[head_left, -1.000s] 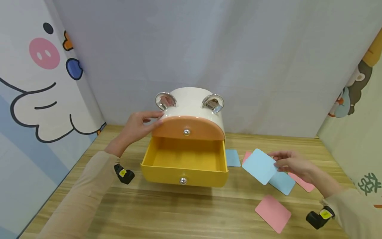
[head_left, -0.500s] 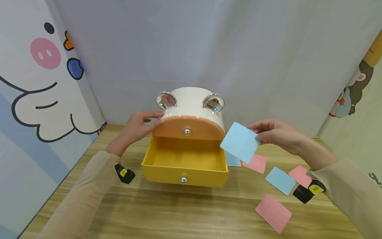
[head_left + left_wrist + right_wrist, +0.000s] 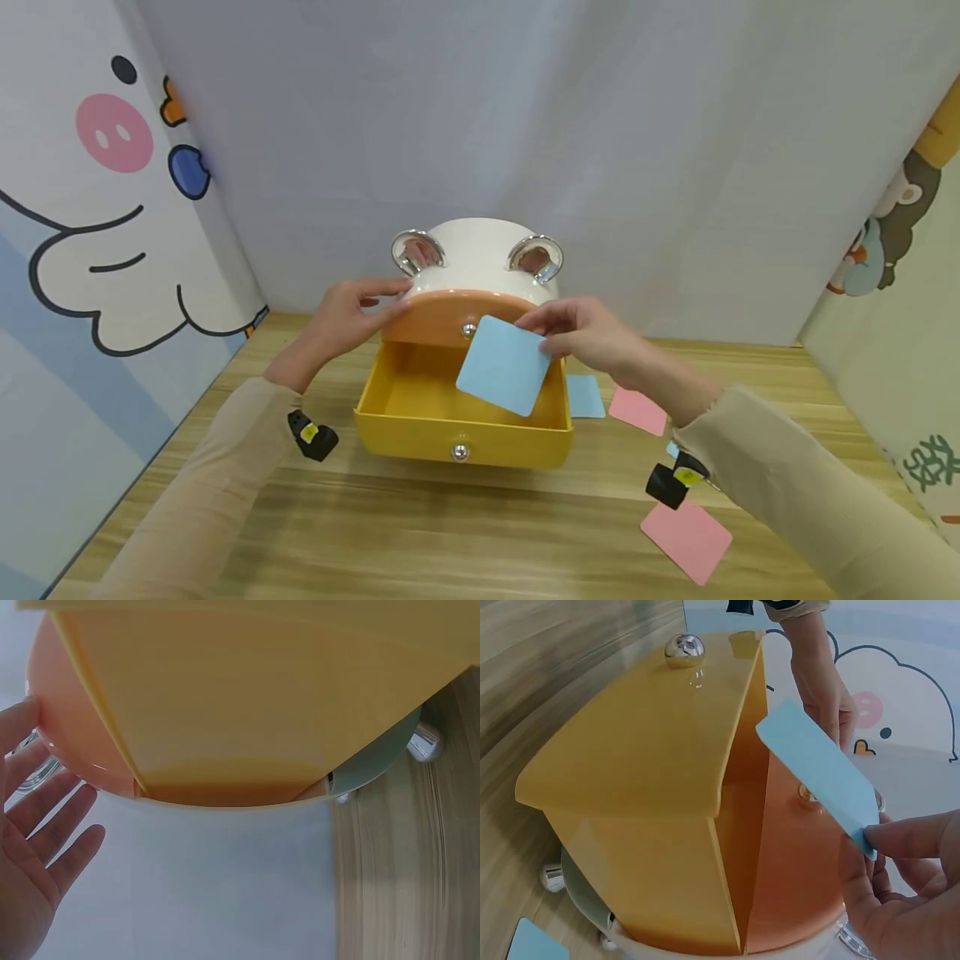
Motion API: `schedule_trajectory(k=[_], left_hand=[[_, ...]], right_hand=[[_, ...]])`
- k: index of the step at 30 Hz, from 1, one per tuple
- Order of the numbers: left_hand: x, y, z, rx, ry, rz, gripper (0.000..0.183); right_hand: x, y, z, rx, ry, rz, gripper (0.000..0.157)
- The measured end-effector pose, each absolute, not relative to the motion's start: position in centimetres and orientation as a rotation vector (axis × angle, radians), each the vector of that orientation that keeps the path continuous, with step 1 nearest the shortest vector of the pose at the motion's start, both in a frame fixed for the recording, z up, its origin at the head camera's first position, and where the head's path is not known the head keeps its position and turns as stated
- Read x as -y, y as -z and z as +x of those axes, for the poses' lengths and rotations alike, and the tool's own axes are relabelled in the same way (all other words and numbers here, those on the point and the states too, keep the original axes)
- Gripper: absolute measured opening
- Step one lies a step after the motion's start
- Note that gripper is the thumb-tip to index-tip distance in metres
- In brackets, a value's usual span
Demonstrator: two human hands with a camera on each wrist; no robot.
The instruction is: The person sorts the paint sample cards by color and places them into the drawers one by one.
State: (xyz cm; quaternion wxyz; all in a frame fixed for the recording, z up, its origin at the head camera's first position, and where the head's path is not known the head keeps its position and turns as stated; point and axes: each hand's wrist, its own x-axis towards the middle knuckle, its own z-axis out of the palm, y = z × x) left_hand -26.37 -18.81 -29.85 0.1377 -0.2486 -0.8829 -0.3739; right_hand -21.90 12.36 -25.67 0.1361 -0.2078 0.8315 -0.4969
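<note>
A small drawer box (image 3: 480, 250) with a white rounded top and silver ears stands on the table. Its yellow lower drawer (image 3: 465, 446) is pulled out, while the orange upper drawer (image 3: 431, 312) is in. My right hand (image 3: 588, 333) pinches a light blue card (image 3: 504, 367) by its edge, over the yellow drawer's right part. The right wrist view has this blue card (image 3: 817, 776) tilted between thumb and fingers (image 3: 904, 836). My left hand (image 3: 352, 317) touches the box's upper left side with fairly straight fingers; the left wrist view shows the spread hand (image 3: 45, 840) there.
Right of the box lie a blue card (image 3: 585, 396) and a pink card (image 3: 636, 410). Another pink card (image 3: 688, 540) is nearer the front. The right sleeve (image 3: 795, 492) covers most of another blue card (image 3: 672, 450). A pale curtain (image 3: 637, 167) hangs behind the table (image 3: 420, 533).
My right hand has lifted the blue card from above the other cards on the right and carried it left, over the drawer. My left hand has stayed on the box.
</note>
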Motion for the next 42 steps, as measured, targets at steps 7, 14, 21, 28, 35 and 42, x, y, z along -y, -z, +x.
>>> schedule_trajectory(k=[7,14,21,28,35,42], left_hand=[[18.8,29.9,-26.5,2.554,1.070,-0.713,0.035],[18.7,30.0,-26.6,2.561,1.079,-0.698,0.036],[18.7,29.9,-26.5,2.567,1.085,-0.703,0.036],[18.7,29.9,-26.6,2.576,1.072,-0.697,0.037],[18.8,30.0,-26.5,2.573,1.072,-0.702,0.037],[18.8,30.0,-26.6,2.584,1.081,-0.700,0.037]], right_hand=[[-9.3,26.6,-21.8,-2.419,1.449,-0.636,0.030],[-6.8,27.9,-21.7,-2.434,1.397,-0.732,0.029],[-5.1,28.8,-22.0,-2.499,1.336,-0.759,0.026],[-4.4,29.3,-21.4,-2.569,1.455,-0.642,0.021],[-4.1,30.5,-21.1,-2.483,1.630,-0.532,0.021],[-4.3,31.3,-21.4,-2.453,1.626,-0.480,0.022]])
